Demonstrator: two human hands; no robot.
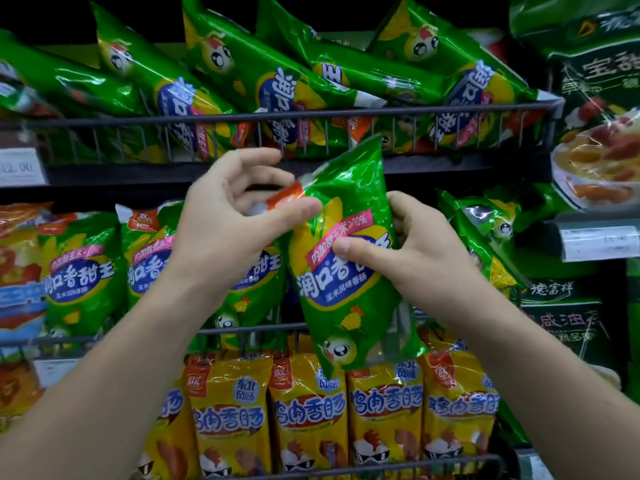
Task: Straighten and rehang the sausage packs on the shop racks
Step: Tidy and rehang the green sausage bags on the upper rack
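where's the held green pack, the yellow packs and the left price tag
held green pack (pixel 346 306), head view, on its front, below the blue label
yellow packs (pixel 308 414), head view, on a middle pack's front, bottom row
left price tag (pixel 20 168), head view, on its white face

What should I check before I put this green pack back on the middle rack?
1. Grip: left hand pinches the top corner of the green pack and right hand grips its side: ok.
2. Front label faces outward: ok.
3. Pack held straight: it is tilted: not ok.
4. Top corner smooth: creased under the left thumb: not ok.
5. Free slot in the middle rack: hidden behind the pack and hands: cannot tell.
6. Neighbouring packs upright to line up with: ok.
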